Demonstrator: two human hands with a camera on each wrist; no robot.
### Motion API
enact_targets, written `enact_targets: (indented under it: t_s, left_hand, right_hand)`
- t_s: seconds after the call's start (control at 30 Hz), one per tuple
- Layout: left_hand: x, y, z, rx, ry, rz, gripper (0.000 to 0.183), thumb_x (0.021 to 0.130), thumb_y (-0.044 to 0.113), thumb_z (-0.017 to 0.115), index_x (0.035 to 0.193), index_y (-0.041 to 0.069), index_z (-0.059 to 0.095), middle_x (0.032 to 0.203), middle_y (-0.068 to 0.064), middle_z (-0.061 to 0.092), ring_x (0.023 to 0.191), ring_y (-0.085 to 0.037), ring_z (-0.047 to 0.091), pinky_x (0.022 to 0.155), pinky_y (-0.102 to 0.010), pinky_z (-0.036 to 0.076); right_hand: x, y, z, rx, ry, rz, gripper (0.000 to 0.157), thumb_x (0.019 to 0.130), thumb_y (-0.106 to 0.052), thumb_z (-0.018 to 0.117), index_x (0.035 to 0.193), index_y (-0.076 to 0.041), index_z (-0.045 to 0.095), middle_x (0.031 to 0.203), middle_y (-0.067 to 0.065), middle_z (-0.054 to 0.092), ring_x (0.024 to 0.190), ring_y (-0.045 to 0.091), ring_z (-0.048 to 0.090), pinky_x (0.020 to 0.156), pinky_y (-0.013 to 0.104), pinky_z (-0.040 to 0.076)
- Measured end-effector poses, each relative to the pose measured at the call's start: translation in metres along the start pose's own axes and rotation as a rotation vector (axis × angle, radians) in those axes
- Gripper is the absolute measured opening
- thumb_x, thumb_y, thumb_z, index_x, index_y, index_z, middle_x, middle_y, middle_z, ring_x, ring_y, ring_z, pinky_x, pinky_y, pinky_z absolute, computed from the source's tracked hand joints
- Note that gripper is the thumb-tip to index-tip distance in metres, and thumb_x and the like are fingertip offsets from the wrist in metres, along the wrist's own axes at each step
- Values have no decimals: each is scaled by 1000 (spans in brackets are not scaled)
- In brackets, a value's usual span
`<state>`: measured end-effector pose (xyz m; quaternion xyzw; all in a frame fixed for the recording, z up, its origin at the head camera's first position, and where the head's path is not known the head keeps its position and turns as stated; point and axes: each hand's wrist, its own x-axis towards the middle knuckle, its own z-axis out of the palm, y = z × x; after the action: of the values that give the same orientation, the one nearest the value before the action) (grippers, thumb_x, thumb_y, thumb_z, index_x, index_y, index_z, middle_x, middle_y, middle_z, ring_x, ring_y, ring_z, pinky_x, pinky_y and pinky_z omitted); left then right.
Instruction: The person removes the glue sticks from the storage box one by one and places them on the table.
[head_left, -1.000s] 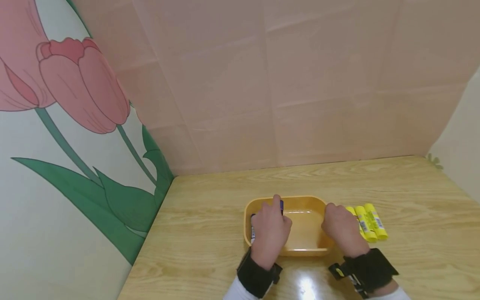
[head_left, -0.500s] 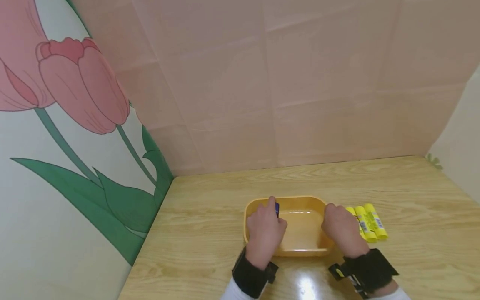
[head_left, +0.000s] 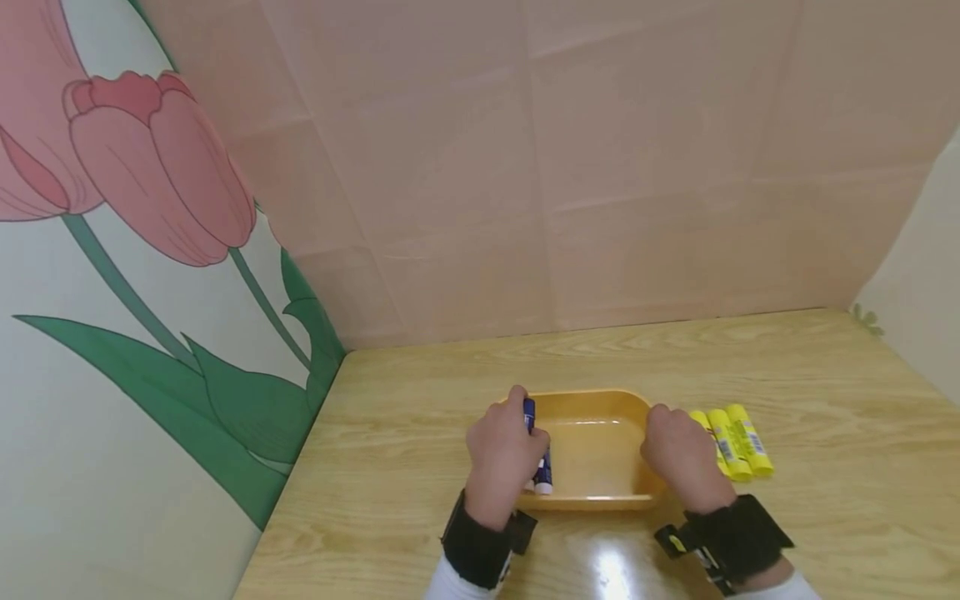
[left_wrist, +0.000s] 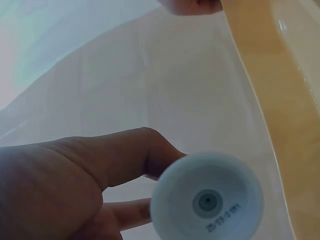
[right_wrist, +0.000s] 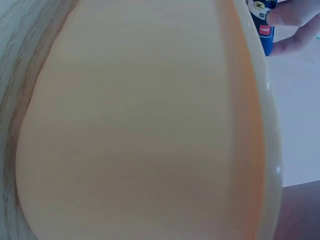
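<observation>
A yellow-orange plastic basket [head_left: 596,450] stands on the wooden table. My left hand [head_left: 501,454] is over its left end and pinches a blue glue stick [head_left: 529,412] between thumb and fingers. The glue stick's round white base [left_wrist: 206,200] faces the left wrist camera, and its printed label shows in the right wrist view. Inside the basket, just right of my left hand, lies another blue glue stick [head_left: 543,477] with a white end; the hand partly covers it. My right hand [head_left: 681,457] grips the basket's right rim.
Several yellow glue sticks [head_left: 738,442] lie side by side on the table [head_left: 840,400], right of the basket and partly behind my right hand. A pinkish sheet [head_left: 540,167] covers the back wall. The left wall [head_left: 150,417] carries a tulip picture.
My left hand has moved left over the basket, carrying the blue glue stick. A blue glue stick in the basket has come into view beside it. My right hand keeps its grip on the rim.
</observation>
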<state>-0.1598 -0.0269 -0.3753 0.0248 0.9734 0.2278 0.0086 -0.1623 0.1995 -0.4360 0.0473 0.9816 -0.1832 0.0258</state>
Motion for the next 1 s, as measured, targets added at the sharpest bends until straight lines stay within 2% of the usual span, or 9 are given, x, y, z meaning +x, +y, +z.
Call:
enact_targets:
  t_s: [0.33,0.57,0.77,1.0]
  left_hand:
    - [-2,-4,-7,22,-27,10,55,88,30,76,137,17,55,100,-8,71,77,-20,62,67,-38,50]
    - [-3,-9,-15,8,-61,-23,56,87,28,77,137,16,54,104,-10,71,77,-20,61,71,-40,50]
    - [-3,-18,-20,-2,-69,-36,51,86,26,77,132,16,57,97,-8,70,68,-19,55,65,-36,45]
    - [3,-30,-25,-5,-62,-52,49,84,27,79,127,16,58,95,-7,70,72,-20,59,66,-37,46]
  right_hand:
    - [0,0,-1,-2,-4,3,7,86,3,55,87,10,53,72,16,52,61,28,51,49,36,43]
    - [0,0,-2,1,-14,8,8,86,2,55,87,10,53,73,16,52,61,28,51,49,35,42]
    - [2,0,-1,2,-36,20,8,87,2,55,88,10,53,73,16,52,62,28,51,50,34,42]
    - [6,1,-2,-1,-61,40,11,88,1,56,91,11,53,75,17,52,63,29,51,52,35,43]
